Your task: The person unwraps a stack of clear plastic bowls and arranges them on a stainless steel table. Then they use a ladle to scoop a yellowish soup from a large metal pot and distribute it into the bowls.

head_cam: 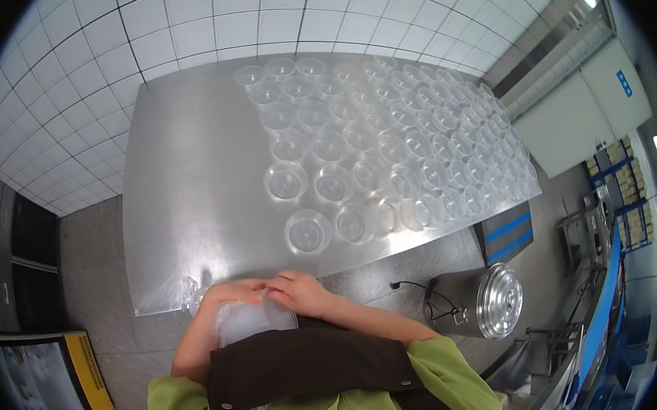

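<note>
Close to my apron, at the near edge of the steel table [184, 159], my left hand [236, 292] and my right hand [298, 292] meet over a stack of clear plastic cups or bowls [256, 318]. The left lies across the stack's top, fingers bent; the right's fingers pinch its rim. A crumpled clear plastic bag [190, 290] shows beside my left wrist. Many round clear plastic bowls stand in rows across the middle and right of the table; the nearest one [308, 231] is beyond my right hand.
A white tiled wall [265, 17] borders the table's far side. Right of me, a steel pot with a shiny lid [500, 301] and a cable stands near the table. A glass-front cooler [43, 388] is at lower left, and a pale door [583, 106] at upper right.
</note>
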Demonstrator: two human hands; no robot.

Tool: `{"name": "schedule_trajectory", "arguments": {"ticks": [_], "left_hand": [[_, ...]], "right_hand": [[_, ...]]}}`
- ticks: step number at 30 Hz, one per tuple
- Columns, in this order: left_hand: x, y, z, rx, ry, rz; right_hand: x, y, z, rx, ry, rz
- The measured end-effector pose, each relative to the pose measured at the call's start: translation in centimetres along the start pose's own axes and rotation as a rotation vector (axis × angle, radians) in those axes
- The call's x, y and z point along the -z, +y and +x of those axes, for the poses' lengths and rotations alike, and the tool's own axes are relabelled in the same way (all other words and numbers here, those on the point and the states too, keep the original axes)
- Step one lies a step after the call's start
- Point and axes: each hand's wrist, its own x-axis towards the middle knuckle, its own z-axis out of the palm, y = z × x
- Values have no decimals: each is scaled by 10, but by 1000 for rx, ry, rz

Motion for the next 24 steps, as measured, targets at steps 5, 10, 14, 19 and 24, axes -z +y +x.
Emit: {"name": "schedule_trajectory", "arguments": {"ticks": [5, 10, 14, 19, 24], "left_hand": [[-38, -7, -11, 60, -109, -117], [-61, -33, -38, 56, -151, -167], [-64, -38, -53, 87, -102, -82], [-58, -37, -74, 90, -41, -2], [-15, -50, -86, -62, -188, -22]], "right_hand": [[-13, 5, -52, -148, 199, 114], [-20, -14, -76, -255, 101, 322], [-63, -48, -72, -27, 48, 147], [-66, -59, -64, -23, 138, 189], [-58, -49, -46, -265, 339, 195]]}}
